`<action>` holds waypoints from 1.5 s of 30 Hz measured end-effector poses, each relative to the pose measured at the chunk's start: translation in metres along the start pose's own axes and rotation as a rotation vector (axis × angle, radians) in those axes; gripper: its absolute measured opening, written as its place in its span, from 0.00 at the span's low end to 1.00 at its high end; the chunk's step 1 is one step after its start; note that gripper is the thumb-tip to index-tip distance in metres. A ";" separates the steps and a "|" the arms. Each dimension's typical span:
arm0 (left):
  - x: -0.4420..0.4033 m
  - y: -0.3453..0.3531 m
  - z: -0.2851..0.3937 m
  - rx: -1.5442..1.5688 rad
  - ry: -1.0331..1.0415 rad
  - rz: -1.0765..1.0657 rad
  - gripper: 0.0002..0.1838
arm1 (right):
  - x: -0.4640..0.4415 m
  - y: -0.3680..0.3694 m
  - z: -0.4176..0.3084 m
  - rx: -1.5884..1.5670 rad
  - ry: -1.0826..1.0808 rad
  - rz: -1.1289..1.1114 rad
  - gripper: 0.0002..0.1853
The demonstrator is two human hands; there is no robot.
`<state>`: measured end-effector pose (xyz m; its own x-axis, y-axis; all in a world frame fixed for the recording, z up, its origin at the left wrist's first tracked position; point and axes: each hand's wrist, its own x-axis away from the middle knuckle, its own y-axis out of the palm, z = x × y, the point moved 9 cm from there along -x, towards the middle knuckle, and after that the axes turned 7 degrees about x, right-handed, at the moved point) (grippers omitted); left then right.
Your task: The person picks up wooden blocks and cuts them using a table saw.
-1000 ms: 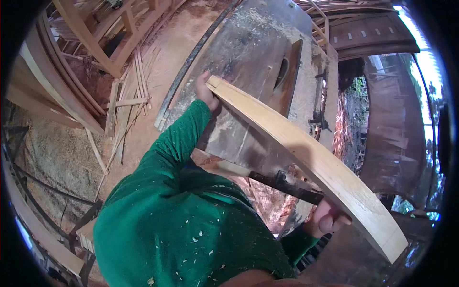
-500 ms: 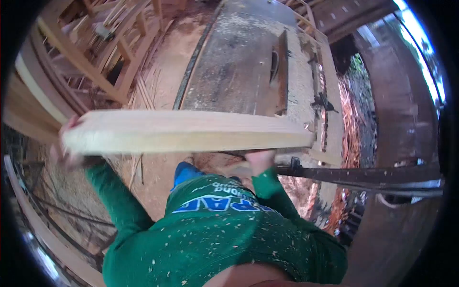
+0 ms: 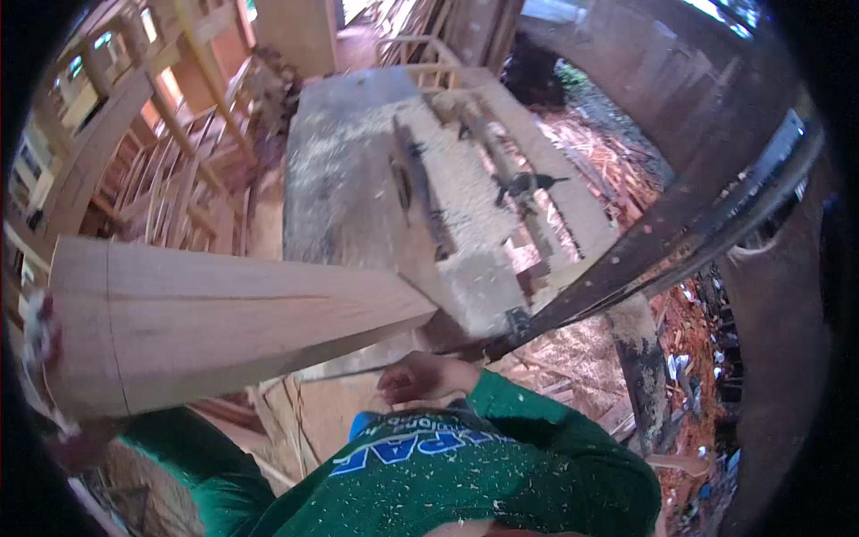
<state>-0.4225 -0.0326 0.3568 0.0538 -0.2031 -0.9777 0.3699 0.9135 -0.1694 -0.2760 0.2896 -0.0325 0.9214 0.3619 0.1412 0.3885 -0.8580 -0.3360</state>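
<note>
A thick, pale wooden plank (image 3: 242, 313) reaches from the left edge of the view to the near part of the work table (image 3: 331, 179). A dark line crosses it close to its left end. My left hand (image 3: 54, 385), smeared by motion, grips that left end. Just below the plank's far end is my right hand (image 3: 425, 376), its fingers curled in front of my green shirt; it looks apart from the plank and nothing shows in it. A dark blade slot (image 3: 403, 188) lies beside a raised wooden strip (image 3: 420, 183) on the table.
Wooden frames (image 3: 179, 134) and thin strips stand at the left. A dark beam (image 3: 626, 259) runs diagonally at the right, near a black clamp-like part (image 3: 528, 185). Sawdust covers part of the table, and wood scraps (image 3: 608, 170) lie beyond its right side.
The plank has swung round to the left, its left end now close to the camera. My right hand has come off the plank. The view has tilted up towards the table's far end.
</note>
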 end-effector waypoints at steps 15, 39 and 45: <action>-0.171 0.304 -0.050 0.311 0.064 0.174 0.23 | 0.061 -0.234 -0.270 0.409 -0.678 1.242 0.39; 0.245 0.462 -0.239 0.040 -0.707 -0.130 0.46 | 0.043 -0.316 -0.247 0.306 -0.754 1.359 0.11; 0.231 0.467 -0.260 -0.066 -0.564 -0.012 0.38 | 0.018 -0.360 -0.216 0.233 -0.660 1.239 0.13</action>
<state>-0.4783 0.4390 0.0198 0.5434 -0.3542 -0.7611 0.3159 0.9263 -0.2055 -0.3993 0.5261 0.2920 0.4662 -0.4103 -0.7838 -0.7245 -0.6855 -0.0721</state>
